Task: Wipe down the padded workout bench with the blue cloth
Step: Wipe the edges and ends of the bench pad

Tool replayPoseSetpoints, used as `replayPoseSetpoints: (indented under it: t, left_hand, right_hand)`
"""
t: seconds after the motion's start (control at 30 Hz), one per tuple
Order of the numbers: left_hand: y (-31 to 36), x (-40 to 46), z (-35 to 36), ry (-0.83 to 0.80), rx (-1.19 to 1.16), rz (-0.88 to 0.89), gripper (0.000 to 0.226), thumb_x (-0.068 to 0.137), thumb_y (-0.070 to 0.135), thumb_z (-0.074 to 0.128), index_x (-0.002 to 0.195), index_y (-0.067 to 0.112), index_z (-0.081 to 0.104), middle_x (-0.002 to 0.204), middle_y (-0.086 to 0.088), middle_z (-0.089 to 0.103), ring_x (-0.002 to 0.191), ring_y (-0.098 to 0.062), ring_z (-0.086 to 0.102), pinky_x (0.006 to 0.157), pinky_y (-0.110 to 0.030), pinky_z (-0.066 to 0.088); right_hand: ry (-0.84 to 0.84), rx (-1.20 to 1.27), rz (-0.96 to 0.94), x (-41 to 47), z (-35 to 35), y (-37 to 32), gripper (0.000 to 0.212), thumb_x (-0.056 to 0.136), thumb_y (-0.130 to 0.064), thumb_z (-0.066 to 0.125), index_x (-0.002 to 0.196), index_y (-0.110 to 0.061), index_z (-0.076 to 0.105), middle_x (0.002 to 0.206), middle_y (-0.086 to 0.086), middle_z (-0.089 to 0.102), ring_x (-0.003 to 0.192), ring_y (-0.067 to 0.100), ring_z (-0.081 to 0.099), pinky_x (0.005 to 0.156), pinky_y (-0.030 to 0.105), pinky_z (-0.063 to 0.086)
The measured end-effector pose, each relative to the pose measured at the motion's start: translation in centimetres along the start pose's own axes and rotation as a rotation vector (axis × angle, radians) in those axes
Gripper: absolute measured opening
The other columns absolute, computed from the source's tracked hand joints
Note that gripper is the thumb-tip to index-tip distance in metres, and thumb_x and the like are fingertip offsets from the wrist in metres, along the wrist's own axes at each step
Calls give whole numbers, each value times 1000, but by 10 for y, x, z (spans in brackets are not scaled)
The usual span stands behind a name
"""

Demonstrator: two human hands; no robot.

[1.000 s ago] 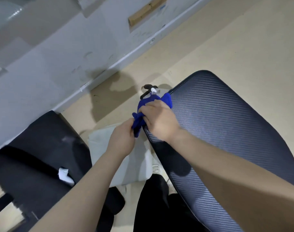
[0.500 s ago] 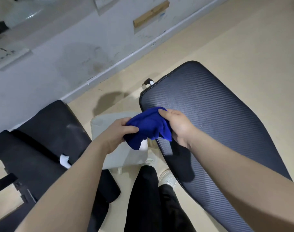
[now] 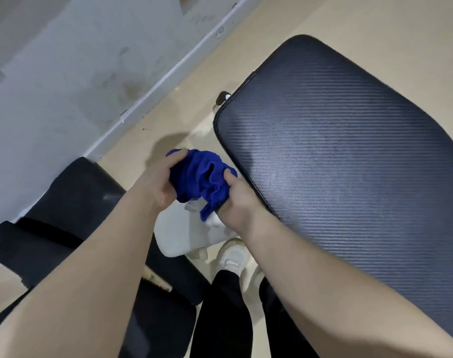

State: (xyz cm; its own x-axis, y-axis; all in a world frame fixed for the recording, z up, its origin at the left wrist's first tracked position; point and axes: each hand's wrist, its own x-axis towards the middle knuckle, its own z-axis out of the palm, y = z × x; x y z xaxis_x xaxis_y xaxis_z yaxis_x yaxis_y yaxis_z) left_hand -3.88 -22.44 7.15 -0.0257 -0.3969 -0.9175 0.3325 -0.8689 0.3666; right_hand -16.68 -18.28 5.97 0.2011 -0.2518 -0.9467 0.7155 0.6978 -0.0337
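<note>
The padded bench (image 3: 344, 161) is a wide black pad with a fine woven texture, filling the right side of the head view. A bunched blue cloth (image 3: 199, 179) hangs in the air just off the pad's left edge. My left hand (image 3: 160, 179) grips the cloth's left side. On the cloth's right side, my right hand (image 3: 235, 202) pinches it, its knuckles close to the pad's edge. The cloth is apart from the pad's top surface.
A second black padded piece (image 3: 65, 218) lies on the floor at the left. A white bag or cushion (image 3: 184, 233) sits under the cloth. My feet in white shoes (image 3: 230, 257) stand by the bench. A grey wall (image 3: 65, 73) runs along the upper left.
Both hands have lifted the cloth off the pad's near corner and drawn it back to the left. The cloth is now bunched between them, off the pad.
</note>
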Motion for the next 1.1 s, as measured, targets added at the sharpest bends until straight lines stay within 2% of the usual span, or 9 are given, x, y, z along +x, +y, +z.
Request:
replayPoseSetpoints:
  t: [0.1,0.27,0.37,0.57,0.63,0.73,0.87,1.0,1.1]
  left_hand:
    - [9,17,8,65,133,103,23,95,14,49,116,12,59,107,-6,66,95,-22,63,70,-30,51]
    - [10,23,56,183,286,166,30,94,-2,35,78,17,53,81,-4,57,67,-18,55,55,-25,51]
    - [-16,6,65,120,168,120,35,89,-10,28,72,13,48,74,-5,53,62,-18,51,45,-18,49]
    - [-76,-4,61,21,444,104,42,90,-11,28,74,19,53,87,-8,55,88,-23,50,81,-36,45]
    - [-79,0,65,66,464,108,41,91,-8,27,70,21,47,87,-9,49,85,-22,43,76,-34,40]
    - [-61,14,58,139,544,230,33,93,-1,32,79,21,53,89,-8,56,93,-20,50,85,-33,46]
    - [-46,22,48,203,653,274,46,93,9,44,138,20,43,135,-9,52,120,-27,53,107,-42,41]
    - [-80,-1,66,80,599,157,26,86,-6,38,90,10,59,101,-14,59,89,-28,57,80,-36,48]
    - [-129,-16,77,43,478,71,29,82,-11,32,96,2,54,100,-17,55,86,-28,55,71,-33,48]
  right_hand:
    - [-31,260,-80,12,5,4,33,101,-22,35,116,-1,57,111,14,60,110,27,56,89,35,44]
    - [56,325,-180,20,-8,5,31,85,6,34,107,10,55,101,11,53,106,24,54,78,33,39]
    - [122,271,-218,8,-24,11,28,80,0,38,96,12,56,102,13,60,100,23,60,76,39,47]
    - [215,268,-79,-24,-81,18,54,81,4,29,135,8,37,139,22,41,87,31,59,88,37,47]
    - [222,233,-46,-23,-91,20,43,82,4,32,119,15,49,120,16,61,63,25,48,56,25,40]
    - [146,266,-31,-15,-79,15,33,90,-1,27,72,-5,55,55,4,56,56,16,36,57,23,13]
    - [46,363,-116,-10,-71,15,50,92,1,25,59,-3,63,51,8,60,52,21,51,54,27,35]
    - [95,445,-103,-22,-107,31,25,90,3,35,92,-1,60,81,11,60,70,22,56,59,29,46]
    - [101,437,-105,-40,-147,34,25,87,8,34,80,0,57,76,12,57,66,22,55,46,23,49]
